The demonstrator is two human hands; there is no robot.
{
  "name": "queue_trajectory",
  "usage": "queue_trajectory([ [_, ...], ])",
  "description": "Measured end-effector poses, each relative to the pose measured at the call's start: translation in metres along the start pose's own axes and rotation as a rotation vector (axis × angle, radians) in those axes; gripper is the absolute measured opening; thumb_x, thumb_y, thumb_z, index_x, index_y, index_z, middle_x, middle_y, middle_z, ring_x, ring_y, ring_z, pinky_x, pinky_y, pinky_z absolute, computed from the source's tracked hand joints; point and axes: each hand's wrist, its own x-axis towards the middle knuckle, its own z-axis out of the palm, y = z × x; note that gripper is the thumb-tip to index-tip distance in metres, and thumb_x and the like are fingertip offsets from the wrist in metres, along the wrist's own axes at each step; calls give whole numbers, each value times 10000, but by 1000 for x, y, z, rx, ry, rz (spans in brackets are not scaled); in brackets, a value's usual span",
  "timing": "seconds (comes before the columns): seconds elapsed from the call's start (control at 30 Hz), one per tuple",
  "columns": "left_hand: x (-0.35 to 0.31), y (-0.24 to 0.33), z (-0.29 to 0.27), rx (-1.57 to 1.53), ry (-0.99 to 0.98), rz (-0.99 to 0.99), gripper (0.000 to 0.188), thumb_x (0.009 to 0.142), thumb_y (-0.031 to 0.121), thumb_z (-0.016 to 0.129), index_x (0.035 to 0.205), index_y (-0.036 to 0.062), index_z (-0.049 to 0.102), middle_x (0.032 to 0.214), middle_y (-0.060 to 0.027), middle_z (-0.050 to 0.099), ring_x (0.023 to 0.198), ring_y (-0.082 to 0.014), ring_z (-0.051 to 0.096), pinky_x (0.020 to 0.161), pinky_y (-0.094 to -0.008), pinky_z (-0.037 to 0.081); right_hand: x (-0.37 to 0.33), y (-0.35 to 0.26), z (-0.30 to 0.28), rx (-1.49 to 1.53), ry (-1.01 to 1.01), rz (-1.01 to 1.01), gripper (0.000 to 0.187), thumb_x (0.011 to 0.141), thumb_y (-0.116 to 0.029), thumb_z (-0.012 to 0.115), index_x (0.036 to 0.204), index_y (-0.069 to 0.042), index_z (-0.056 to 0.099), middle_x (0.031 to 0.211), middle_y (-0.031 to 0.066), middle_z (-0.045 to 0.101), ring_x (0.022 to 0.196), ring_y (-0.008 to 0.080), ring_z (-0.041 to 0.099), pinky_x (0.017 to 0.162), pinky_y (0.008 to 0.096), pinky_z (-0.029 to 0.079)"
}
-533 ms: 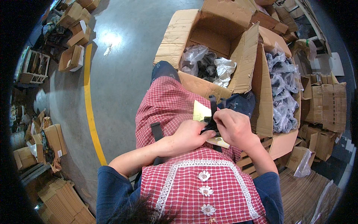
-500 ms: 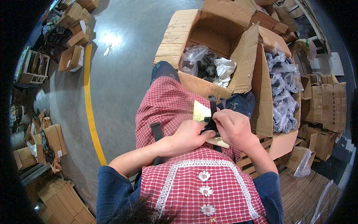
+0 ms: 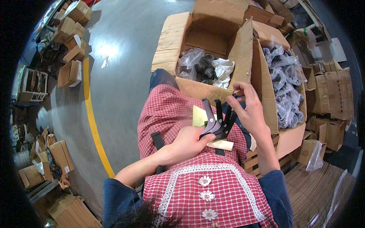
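Note:
Over my lap, my left hand (image 3: 188,141) is closed on several black curved lever-shaped parts (image 3: 210,122), which spread upward like a fan. Small pale dots mark their faces. My right hand (image 3: 249,110) is raised to the right of them, its thumb and fingers apart, near the close corner of an open cardboard box (image 3: 203,88). Nothing plainly shows in its grip. A yellow paper (image 3: 198,117) lies on the red checked apron (image 3: 161,110) behind the parts. Another pale yellow piece of paper (image 3: 224,145) sticks out below them.
Inside the box lie clear plastic bags (image 3: 191,59), dark parts and a silvery white wrapper (image 3: 223,70). A second box to the right holds many bagged dark parts (image 3: 286,91). Flat cardboard (image 3: 315,190) is stacked lower right. Left, a yellow line (image 3: 93,121) crosses the floor.
My right hand has moved off the black parts, up and to the right, and its fingers have opened. The parts in my left hand now show fanned out. The view has shifted slightly.

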Motion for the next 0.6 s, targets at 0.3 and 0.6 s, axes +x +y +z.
queue_trajectory([
  [0.3, 1, 15, 8, 243, -28, 123, 371, 874, 323, 706, 1002, -23, 667, 902, -242, 674, 860, -427, 657, 754, -507, 529, -37, -27, 12, 65, -311, 242, 999, 781, -555, 767, 1483, -11, 309, 1395, 309, 478, 1194, 458, 581, 988, 456, 494],
  [0.6, 23, 7, 6, 390, -24, 376, 339, 835, 121, 648, 1170, 159, 692, 1038, -171, 663, 1020, -368, 633, 893, -473, 509, -23, 56, 34, 726, 230, 413, 543, 649, -11, 695, 1185, -14, 606, 1022, 59, 664, 938, 172, 626, 849, 309, 516],
])
